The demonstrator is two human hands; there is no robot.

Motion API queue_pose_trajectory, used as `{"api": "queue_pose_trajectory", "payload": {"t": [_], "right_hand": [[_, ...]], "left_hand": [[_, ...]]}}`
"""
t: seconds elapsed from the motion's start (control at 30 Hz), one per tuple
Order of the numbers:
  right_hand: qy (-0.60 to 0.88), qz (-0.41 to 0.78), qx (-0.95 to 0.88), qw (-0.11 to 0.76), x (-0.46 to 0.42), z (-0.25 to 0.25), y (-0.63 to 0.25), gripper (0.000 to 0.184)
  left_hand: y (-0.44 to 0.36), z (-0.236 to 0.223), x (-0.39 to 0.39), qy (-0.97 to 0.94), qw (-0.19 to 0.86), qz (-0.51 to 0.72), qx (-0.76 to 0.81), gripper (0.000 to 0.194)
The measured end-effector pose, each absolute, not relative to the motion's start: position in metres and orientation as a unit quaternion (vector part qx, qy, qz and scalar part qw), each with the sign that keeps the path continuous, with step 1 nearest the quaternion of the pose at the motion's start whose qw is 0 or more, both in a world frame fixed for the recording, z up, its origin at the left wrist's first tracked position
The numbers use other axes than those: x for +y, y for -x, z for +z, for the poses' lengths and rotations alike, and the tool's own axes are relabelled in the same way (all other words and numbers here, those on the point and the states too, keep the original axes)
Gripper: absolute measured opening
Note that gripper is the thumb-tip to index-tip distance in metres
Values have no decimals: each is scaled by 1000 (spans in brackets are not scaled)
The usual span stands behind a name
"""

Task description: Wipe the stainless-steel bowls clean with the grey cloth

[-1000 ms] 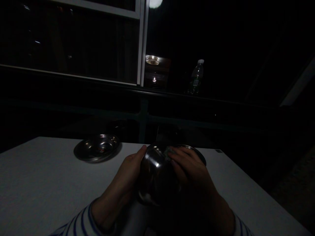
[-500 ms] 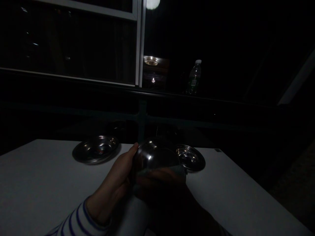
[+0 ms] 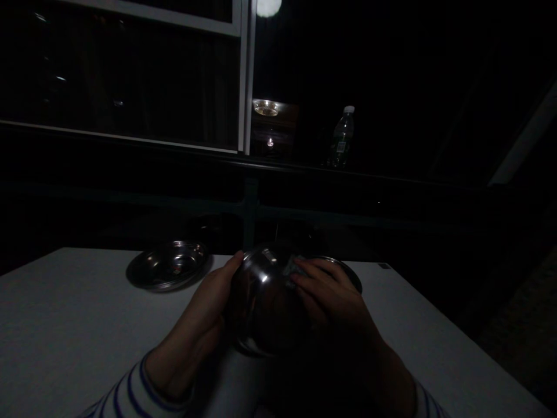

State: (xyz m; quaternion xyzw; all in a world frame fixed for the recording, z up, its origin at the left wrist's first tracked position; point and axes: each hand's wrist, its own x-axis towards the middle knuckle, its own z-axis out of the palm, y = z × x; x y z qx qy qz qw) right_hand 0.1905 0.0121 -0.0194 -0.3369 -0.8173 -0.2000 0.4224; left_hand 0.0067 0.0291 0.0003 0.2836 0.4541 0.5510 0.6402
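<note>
A shiny metal bowl [image 3: 263, 302] is held up over the table, its rounded outside facing me. My left hand [image 3: 211, 299] grips its left edge, thumb up along the side. My right hand [image 3: 335, 293] presses a small greyish cloth [image 3: 295, 268] against the upper right of the bowl's outside, fingers closed over it. Behind my right hand, a second metal bowl [image 3: 354, 277] rests on the table, mostly covered from view. To the left stands a wide metal dish [image 3: 167, 267], open side up.
The white table [image 3: 78, 325] has a small dark label [image 3: 384, 266] near its far right corner. Beyond it, a clear plastic bottle [image 3: 343, 139] with a white cap stands on a dark ledge beside a window frame [image 3: 246, 75]. The room is very dim.
My right hand has moved the cloth from the lower front of the bowl up to its upper right side. My left hand keeps its grip on the edge.
</note>
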Motion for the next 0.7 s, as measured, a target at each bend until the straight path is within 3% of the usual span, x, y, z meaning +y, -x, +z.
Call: {"api": "queue_pose_trajectory", "payload": {"t": [0.4,0.7], "right_hand": [[322,-166,-804,472,13,-16,-200,20],[300,-238,-852,356,2,-16,-177,26]], "left_hand": [[-1,11,28,-259,631,581,445,18],[-15,-11,27,-405,627,486,455,33]]}}
